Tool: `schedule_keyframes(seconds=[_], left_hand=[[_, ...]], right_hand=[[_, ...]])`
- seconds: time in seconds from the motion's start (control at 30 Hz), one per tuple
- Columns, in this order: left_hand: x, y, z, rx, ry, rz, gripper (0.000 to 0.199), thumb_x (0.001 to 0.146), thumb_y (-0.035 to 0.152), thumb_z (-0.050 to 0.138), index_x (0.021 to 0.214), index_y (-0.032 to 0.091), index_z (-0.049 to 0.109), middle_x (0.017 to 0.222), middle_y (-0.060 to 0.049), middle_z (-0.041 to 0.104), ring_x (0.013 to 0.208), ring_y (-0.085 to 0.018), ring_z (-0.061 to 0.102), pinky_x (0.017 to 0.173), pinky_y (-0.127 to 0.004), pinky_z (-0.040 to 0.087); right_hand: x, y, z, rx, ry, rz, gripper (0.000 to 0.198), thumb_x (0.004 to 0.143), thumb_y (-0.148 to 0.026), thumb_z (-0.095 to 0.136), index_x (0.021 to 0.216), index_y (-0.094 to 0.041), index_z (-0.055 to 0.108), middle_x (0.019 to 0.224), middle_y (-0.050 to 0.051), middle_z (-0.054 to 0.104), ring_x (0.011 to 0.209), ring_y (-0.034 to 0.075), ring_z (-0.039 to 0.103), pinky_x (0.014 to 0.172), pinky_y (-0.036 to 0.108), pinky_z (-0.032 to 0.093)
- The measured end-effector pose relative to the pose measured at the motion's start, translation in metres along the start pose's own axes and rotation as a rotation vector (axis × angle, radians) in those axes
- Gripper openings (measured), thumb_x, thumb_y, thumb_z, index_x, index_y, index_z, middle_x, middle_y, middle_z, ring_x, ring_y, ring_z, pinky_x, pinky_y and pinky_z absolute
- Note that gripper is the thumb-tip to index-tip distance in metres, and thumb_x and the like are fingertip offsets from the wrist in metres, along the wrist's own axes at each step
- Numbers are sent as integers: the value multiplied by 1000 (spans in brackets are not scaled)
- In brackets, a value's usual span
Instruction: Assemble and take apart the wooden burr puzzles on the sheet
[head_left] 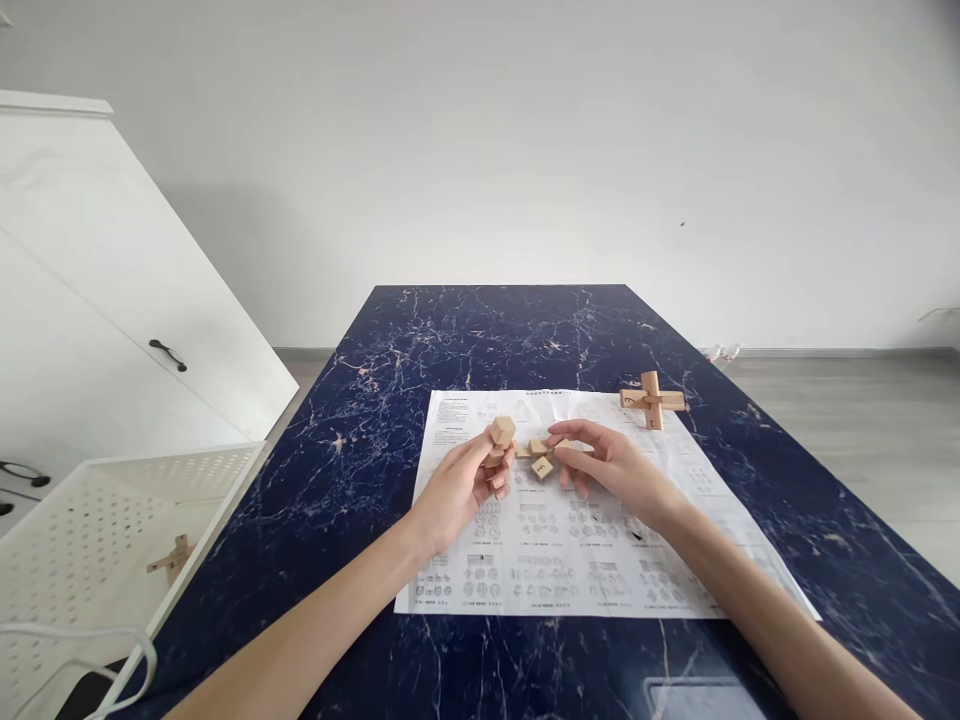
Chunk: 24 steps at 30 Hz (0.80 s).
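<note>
My left hand (463, 483) is closed around a small wooden puzzle piece (503, 432), whose faceted end sticks up above the thumb. To the right, my right hand (604, 462) reaches over several loose wooden puzzle pieces lying on the paper. Its thumb and fingers close on one light wooden piece (561, 447), mostly hidden by them. A numbered wooden block (541, 467) lies tilted just in front, between the two hands. Under everything spreads a large white instruction sheet (555, 580) printed with small diagrams.
An assembled wooden cross puzzle (652, 400) stands at the sheet's upper right corner. The dark blue marbled table (480, 340) reaches toward a grey wall. At lower left, a white perforated shelf (82, 530) holds another wooden cross (178, 557) and a white cable (112, 632).
</note>
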<state>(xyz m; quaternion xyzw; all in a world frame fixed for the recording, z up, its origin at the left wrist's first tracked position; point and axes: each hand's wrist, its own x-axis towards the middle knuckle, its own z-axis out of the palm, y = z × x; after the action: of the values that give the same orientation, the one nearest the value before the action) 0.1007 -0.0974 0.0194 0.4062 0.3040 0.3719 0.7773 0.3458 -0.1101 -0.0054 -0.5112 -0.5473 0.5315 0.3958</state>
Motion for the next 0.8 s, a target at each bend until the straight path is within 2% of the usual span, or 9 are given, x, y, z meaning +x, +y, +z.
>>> schedule_keyframes(seconds=[0.13, 0.2, 0.33, 0.5, 0.63, 0.8], left_hand=[[0, -2, -2, 3, 34, 4, 39, 95, 53, 76, 99, 15, 71, 78, 3, 45, 64, -10, 38, 64, -26, 39], [0, -3, -3, -19, 69, -17, 42, 95, 53, 77, 109, 13, 73, 77, 4, 45, 64, -9, 39, 63, -26, 38], [1, -2, -5, -88, 149, -72, 35, 101, 43, 73, 111, 10, 76, 81, 1, 53, 63, -7, 42, 62, -23, 40], [3, 3, -1, -234, 225, -132, 25, 110, 20, 56, 110, 6, 76, 90, -8, 65, 70, -10, 57, 70, -23, 55], [2, 3, -2, -299, 143, -127, 25, 109, 11, 53, 114, 4, 76, 114, -19, 73, 83, -12, 68, 85, -24, 63], [-1, 4, -3, -317, 27, -100, 30, 107, 7, 51, 124, 5, 76, 128, -19, 72, 106, -17, 74, 101, -25, 60]], right_hand=[[0, -2, -1, -90, -2, 28, 38, 97, -53, 70, 119, -24, 65, 80, 2, 76, 56, 15, 59, 60, 33, 52], [0, -2, -2, -141, 1, 35, 37, 98, -53, 67, 120, -24, 64, 73, 1, 74, 54, 15, 58, 59, 33, 51], [0, 1, -6, -258, 17, 14, 39, 100, -55, 63, 123, -25, 63, 73, 2, 75, 57, 18, 62, 58, 33, 48], [0, 6, -8, -367, 15, -28, 36, 101, -53, 62, 124, -26, 64, 73, 1, 70, 69, 22, 69, 60, 32, 46], [1, 7, -6, -427, 18, -74, 32, 102, -50, 59, 121, -26, 66, 74, 0, 66, 61, 19, 62, 55, 32, 45], [0, 4, -5, -602, 56, -215, 26, 100, -42, 59, 118, -24, 68, 94, 6, 71, 63, 18, 60, 58, 34, 50]])
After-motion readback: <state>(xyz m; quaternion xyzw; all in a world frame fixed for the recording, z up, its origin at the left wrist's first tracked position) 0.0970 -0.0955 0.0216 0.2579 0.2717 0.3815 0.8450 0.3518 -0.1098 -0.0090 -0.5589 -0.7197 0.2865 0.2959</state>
